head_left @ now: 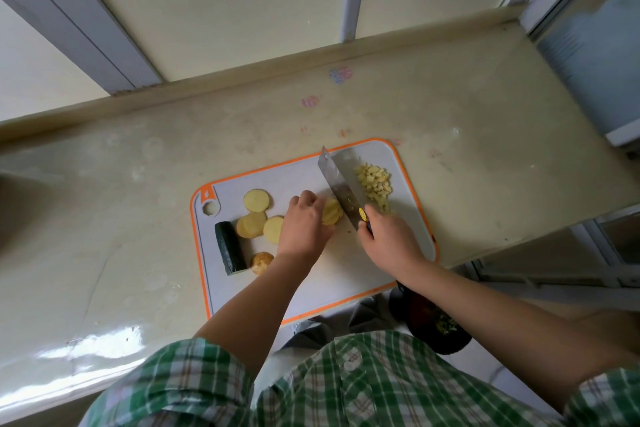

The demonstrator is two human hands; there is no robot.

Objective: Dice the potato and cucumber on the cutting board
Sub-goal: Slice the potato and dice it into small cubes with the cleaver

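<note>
1. On the grey cutting board point(277, 177), near its middle, a fanned potato stack point(331, 212) is pinned under the curled fingers of the left hand point(304, 225).
2. The knife point(341, 184) is gripped at its handle by the right hand point(388, 243), fingers wrapped closed. The blade is set just beside the stack's right end. Whether the edge is touching the potato cannot be told.
3. The step is judged to be cutting the stacked slices down toward dice. A diced potato pile point(374, 180) already lies right of the blade, at the board's far right.
4. Left fingertips should be kept tucked back, with the knuckles offered to the flat of the blade. The hand is very close to the steel.
5. The stack looks slipped rather than squared. It should be evened up so the cuts come out uniform.
6. The blade should be brought straight down and cut pieces swept right into the pile, so that the working spot is kept open.
7. Yet to be cut: loose potato slices point(256, 200) left of the hand, a potato end point(262, 263), and the cucumber point(230, 248), uncut near the board's left edge. The task is judged less than half done.
8. The board's near edge appears to reach the front of the counter point(138, 184), so heavy chopping is best avoided there.
</note>
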